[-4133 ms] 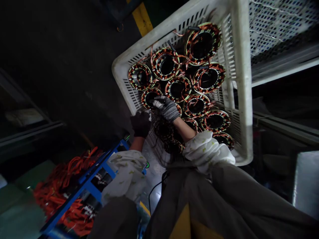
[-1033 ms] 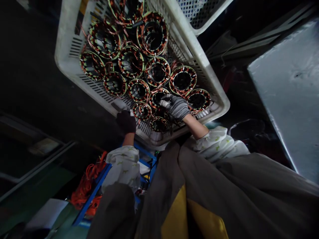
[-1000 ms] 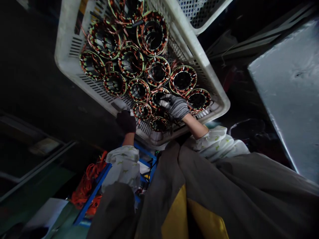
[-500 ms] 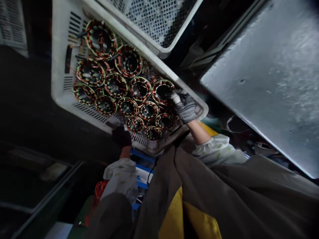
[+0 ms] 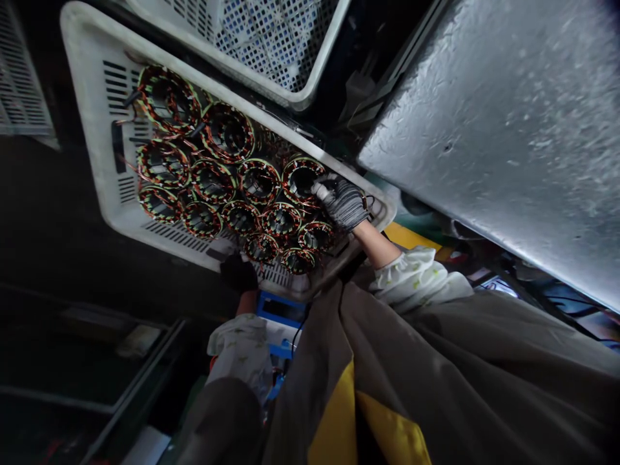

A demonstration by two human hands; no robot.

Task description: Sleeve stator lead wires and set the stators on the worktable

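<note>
Copper-wound rings (image 5: 239, 184) crowd the white crate (image 5: 92, 123), loose wires between them

Only the head view shows this moment. The rings sit side by side inside the crate, open ends facing you, many rims touching. Your right hand (image 5: 343, 205), in a striped grey glove, lies at the right side of one ring (image 5: 285, 182), fingers bent by its rim; I cannot tell whether they pinch it. Your left hand (image 5: 239, 274), in a dark glove, is at the crate's near edge, too dark to say whether it grips.

Watch the loose copper leads (image 5: 128, 165) at the left: they reach toward the wall slots and could catch there if a ring shifted. With rims packed this tightly, a pull on one ring might scrape a neighbour's winding or drag its wires along.

As for edges, a second crate (image 5: 303, 97) sits just beyond the far rim, leaving little room that way. Your grey trousers (image 5: 411, 361) come close to the near corner. A metal panel (image 5: 513, 129) stands out on the right, its corner near your right glove's side. Dark floor at the left looks the freest direction, though shadow hides its detail.
</note>
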